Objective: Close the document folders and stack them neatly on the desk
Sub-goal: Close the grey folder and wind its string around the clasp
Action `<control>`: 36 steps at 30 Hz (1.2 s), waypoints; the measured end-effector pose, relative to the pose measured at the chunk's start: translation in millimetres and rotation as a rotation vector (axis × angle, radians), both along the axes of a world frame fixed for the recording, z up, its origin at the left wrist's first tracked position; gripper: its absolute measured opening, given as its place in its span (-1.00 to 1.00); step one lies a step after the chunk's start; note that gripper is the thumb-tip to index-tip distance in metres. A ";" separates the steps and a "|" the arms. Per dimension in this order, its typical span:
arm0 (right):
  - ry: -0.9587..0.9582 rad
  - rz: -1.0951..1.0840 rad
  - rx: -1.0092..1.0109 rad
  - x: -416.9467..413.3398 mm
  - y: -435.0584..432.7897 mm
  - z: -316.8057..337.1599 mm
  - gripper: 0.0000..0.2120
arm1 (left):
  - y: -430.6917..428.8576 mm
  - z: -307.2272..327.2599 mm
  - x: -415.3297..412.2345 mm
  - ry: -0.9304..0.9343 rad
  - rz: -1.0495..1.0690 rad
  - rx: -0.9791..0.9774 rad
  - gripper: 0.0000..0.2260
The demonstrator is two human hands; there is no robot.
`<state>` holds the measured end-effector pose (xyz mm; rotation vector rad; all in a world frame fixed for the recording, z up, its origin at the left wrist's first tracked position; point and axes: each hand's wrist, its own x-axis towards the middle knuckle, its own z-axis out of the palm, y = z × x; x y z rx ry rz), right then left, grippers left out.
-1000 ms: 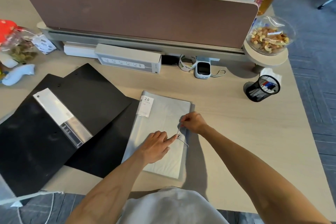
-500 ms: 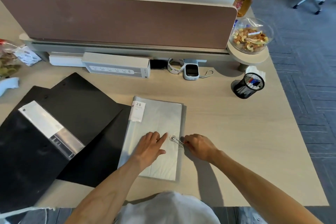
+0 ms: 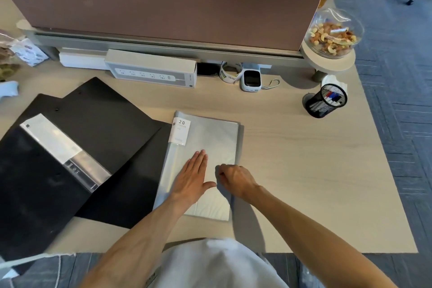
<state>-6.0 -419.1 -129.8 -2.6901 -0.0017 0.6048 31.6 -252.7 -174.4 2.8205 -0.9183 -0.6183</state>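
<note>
Left hand (image 3: 194, 177): flat, fingers together and extended, palm pressing on the cover of the grey folder (image 3: 205, 161); the grip is open and holds nothing. Right hand (image 3: 236, 179): curled into a loose fist at the folder's right edge, touching it; whether anything is pinched inside that grip cannot be told.

The grey folder lies closed on the table (image 3: 304, 170), at centre, just ahead of the person. It is translucent grey plastic, thin, with a white label (image 3: 180, 132) reading "20" at its 11 o'clock corner. Pale sheets show through the cover.

At 9 o'clock from it, touching and partly beneath its left edge, lies a black folder (image 3: 131, 182). Farther toward 9 o'clock an open black folder (image 3: 46, 170) lies spread flat, its clear inner strip (image 3: 63, 152) exposed, overlapping the first.

Assessment: one folder appears closed; the open black folder is not yet shut. No stack is formed. Closing, aligning and stacking remain.
</note>
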 end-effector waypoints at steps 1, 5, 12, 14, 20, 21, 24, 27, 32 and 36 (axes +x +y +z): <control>0.004 -0.018 -0.025 6.8 1.0 -0.1 -0.78 | 0.9 -0.1 0.4 -0.002 -0.004 0.004 -0.18; 0.098 -0.069 -0.073 30.7 -1.3 1.7 -0.76 | -1.3 3.5 2.5 0.004 -0.019 0.028 -0.17; 0.188 -0.115 -0.177 49.4 -16.0 16.1 -0.76 | 0.4 11.1 5.5 0.030 -0.037 0.033 -0.15; 0.195 -0.114 -0.180 45.7 -25.9 18.4 -0.80 | -0.7 12.9 5.3 0.030 -0.033 0.039 -0.15; 0.073 -0.074 -0.155 18.4 -35.4 10.7 -0.79 | -3.2 16.8 4.8 0.023 -0.032 0.076 -0.16; 0.044 -0.031 -0.156 12.5 -36.1 9.7 -0.80 | -3.4 17.1 4.5 0.028 -0.029 0.080 -0.16; 0.003 0.011 -0.144 -0.5 -35.8 7.1 -0.77 | -3.4 17.7 2.3 0.028 -0.035 0.091 -0.17; 0.007 -0.090 -0.051 -7.0 -35.2 4.6 -0.77 | -3.5 18.5 -0.2 0.027 -0.044 0.108 -0.18; -0.045 -0.242 0.059 -13.5 -27.6 -1.9 -0.81 | -5.0 19.3 -1.0 0.029 -0.039 0.123 -0.18; -0.200 -0.206 -0.024 -19.6 -20.3 -0.9 -0.83 | -5.6 20.8 -1.3 0.041 -0.033 0.128 -0.18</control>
